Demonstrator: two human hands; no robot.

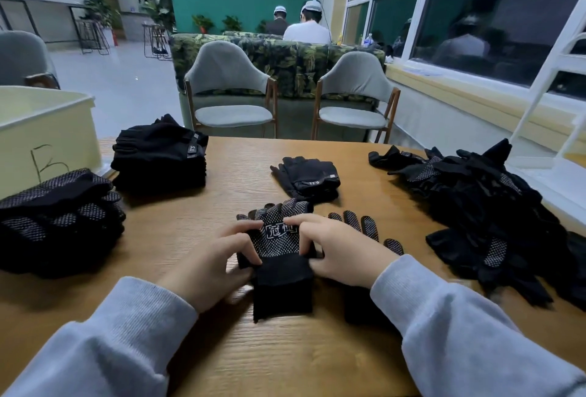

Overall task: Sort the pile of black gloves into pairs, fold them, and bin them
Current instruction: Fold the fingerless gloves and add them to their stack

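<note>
Near the table's (222, 358) front edge, the left hand (207, 265) and right hand (341, 250) are both pinching the sides of a dotted glove (280, 239), apparently folding it, the cuff pointing toward the person. A second dotted glove (364, 227) is lying partly under the right hand, likely its mate. The next move seems to call for stacking the two before folding. Farther out, a labelled pair (309, 177) is sitting mid-table; the unsorted pile (482, 206) is sprawling along the right edge. Folded stacks (60, 219) (160, 158) are waiting at the left edge beside the bin (41, 130).
</note>
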